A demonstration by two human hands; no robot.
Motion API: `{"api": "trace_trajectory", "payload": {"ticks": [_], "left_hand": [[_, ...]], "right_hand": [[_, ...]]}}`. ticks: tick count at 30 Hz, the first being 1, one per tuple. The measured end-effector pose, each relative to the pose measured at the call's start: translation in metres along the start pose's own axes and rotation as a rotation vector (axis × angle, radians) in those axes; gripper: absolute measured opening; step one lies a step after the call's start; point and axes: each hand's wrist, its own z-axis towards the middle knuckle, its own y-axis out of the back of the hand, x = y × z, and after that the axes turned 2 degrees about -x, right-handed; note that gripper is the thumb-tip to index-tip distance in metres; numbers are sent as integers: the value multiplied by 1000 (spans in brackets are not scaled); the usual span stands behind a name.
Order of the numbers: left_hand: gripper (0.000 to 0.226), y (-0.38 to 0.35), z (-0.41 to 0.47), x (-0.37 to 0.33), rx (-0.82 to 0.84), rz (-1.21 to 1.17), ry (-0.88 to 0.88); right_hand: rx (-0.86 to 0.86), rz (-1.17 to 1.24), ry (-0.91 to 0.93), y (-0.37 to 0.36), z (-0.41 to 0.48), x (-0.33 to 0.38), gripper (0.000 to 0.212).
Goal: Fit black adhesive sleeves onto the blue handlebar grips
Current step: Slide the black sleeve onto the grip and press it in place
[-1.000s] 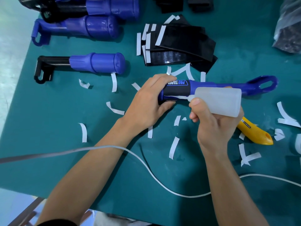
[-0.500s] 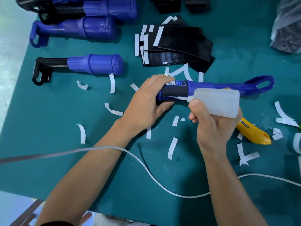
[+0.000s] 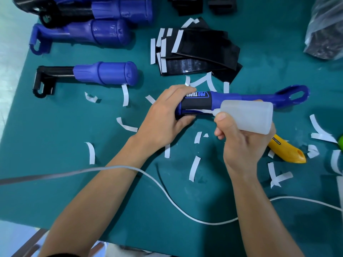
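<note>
Two bare hands work a black sleeve (image 3: 196, 104) onto a blue handlebar grip (image 3: 241, 98) on a teal-covered table (image 3: 55, 127).

A thin white cable (image 3: 167, 193) crosses nearest the camera, below the grip. The left hand (image 3: 163, 119) is wrapped round the grip's sleeved end, where upside-down lettering reads "PRO TAPE" before fingers hide the rest. The right hand (image 3: 241, 145) clasps a translucent plastic squeeze bottle (image 3: 248, 115), nozzle at the sleeve's lower seam. A yellow utility knife (image 3: 285, 151) lies lower right of the grip, its label too small to read. Beyond the grip sits a stack of black adhesive sleeves (image 3: 202, 52).
</note>
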Motion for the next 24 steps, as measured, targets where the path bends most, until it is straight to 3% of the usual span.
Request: {"api": "trace_trajectory", "payload": {"ticks": [9, 24], "left_hand": [[56, 0, 0, 1, 2, -4, -4], [58, -2, 0, 5, -12, -6, -20]], "right_hand": [[4, 9, 13, 2, 1, 2, 17], [-26, -2, -6, 6, 2, 4, 23]]}}
